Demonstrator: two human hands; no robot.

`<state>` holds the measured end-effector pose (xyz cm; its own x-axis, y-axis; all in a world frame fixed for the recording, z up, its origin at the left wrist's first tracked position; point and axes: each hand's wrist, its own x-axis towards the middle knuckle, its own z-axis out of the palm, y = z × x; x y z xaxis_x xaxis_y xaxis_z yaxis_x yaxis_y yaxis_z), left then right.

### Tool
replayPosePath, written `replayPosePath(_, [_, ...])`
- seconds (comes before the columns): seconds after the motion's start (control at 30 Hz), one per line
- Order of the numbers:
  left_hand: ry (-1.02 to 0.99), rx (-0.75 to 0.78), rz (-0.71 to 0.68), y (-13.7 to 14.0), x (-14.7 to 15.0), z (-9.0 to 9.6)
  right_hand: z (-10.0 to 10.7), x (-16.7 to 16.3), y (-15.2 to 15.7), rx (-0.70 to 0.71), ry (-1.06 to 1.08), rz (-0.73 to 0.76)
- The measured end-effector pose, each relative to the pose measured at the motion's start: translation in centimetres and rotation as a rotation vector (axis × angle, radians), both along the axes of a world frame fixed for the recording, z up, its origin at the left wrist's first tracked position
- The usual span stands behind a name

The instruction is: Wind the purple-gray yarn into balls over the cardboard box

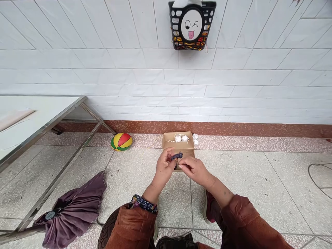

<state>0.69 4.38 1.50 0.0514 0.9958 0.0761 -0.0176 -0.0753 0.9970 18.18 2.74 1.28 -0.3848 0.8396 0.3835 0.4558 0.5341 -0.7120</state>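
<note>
In the head view, my left hand (pixel 165 164) is closed on a small wound bundle of dark blue cord (pixel 176 156). Close beside it, my right hand (pixel 193 168) pinches at the bundle's lower end, seemingly on a thin strand of the cord. Both hands are over an open cardboard box (pixel 192 152) on the floor, and they hide part of its near half. White balls of string (pixel 181 138) with loose ends lie in the far part of the box. Something dark below my fingers is mostly hidden.
More white balls (pixel 195 139) sit right of the box. A colourful ball (pixel 121 141) rests near the wall. At left are a metal-framed table (pixel 64 107) and a purple umbrella (pixel 77 207). A black basket (pixel 176 20) hangs on the wall. Wire (pixel 311 173) lies at right.
</note>
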Motion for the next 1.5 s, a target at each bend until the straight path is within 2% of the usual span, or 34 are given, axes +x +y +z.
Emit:
replayPosePath(0.2, [0.013,-0.008,-0.185,-0.4,0.0,0.1,0.5,0.8,1.1,-0.044,0.180,-0.165])
replayPosePath(0.37, [-0.211,-0.180,-0.242,-0.4,0.7,0.0,-0.2,0.4,1.3,-0.066,0.215,-0.211])
replayPosePath(0.5, [-0.228,-0.284,-0.237,-0.4,0.8,0.2,-0.3,0.1,1.1,-0.056,0.238,-0.221])
replayPosePath(0.57, [-0.220,-0.292,-0.220,-0.5,0.8,0.5,-0.1,0.1,1.1,-0.102,0.270,-0.202])
replayPosePath(0.67, [-0.203,-0.294,-0.242,-0.5,0.7,1.0,-0.1,0.3,1.3,-0.245,0.367,-0.177])
replayPosePath(0.73, [-0.236,-0.297,-0.269,-0.6,0.7,1.2,-0.3,0.4,1.5,-0.318,0.423,-0.177])
replayPosePath(0.8, [-0.307,-0.292,-0.257,-0.7,0.6,1.3,-0.6,0.5,1.7,-0.332,0.426,-0.185])
replayPosePath(0.93, [-0.435,-0.317,-0.180,-0.7,0.6,1.3,-1.6,0.3,1.6,-0.249,0.282,-0.162])
replayPosePath(1.03, [-0.451,-0.330,-0.128,-0.4,0.5,1.2,-2.2,-0.2,1.0,-0.163,0.145,-0.128])
replayPosePath(1.13, [-0.365,-0.236,-0.030,0.0,0.2,0.9,-1.8,-0.4,0.4,-0.073,0.070,-0.049])
replayPosePath(1.23, [-0.169,-0.097,0.039,0.4,0.1,0.4,-0.5,-0.1,0.0,0.008,0.056,0.036])
replayPosePath(1.37, [0.057,-0.002,-0.016,0.2,0.3,0.0,0.7,0.7,0.5,0.043,0.098,0.005])
replayPosePath(1.43, [0.036,0.000,-0.112,-0.1,0.4,0.2,0.5,0.9,1.1,0.031,0.134,-0.060])
replayPosePath(1.5, [-0.082,-0.036,-0.197,-0.4,0.5,0.5,-0.2,0.9,1.5,0.010,0.161,-0.135])
